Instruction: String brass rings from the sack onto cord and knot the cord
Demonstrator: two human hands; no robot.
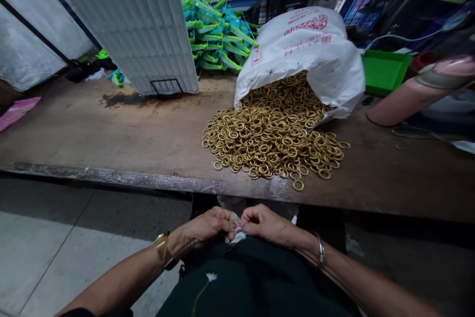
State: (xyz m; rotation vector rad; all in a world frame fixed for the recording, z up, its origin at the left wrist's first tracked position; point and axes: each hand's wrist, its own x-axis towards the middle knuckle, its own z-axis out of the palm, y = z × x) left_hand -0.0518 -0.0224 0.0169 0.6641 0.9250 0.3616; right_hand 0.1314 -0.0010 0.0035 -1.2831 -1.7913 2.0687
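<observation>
Left hand (210, 225) and right hand (265, 223) pinch small white scrap (237, 235) over lap, fingertips tight. Loose brass rings (272, 144) near brown wooden table (111, 129) front edge; nudge could likely spill them.

A small white scrap (237, 234), soft and crumpled like cloth or thread, sits pinched between the fingertips of the left hand (209, 225) and the right hand (264, 223), which meet just above the lap over dark green fabric. Only a little of it shows: a pale, slightly bluish tuft poking out below the touching thumbs and forefingers, its lower end hanging down against the fabric. Both hands are curled closed around it, knuckles up, close to the body and below the near edge of the workbench; what exactly the scrap is cannot be told
</observation>
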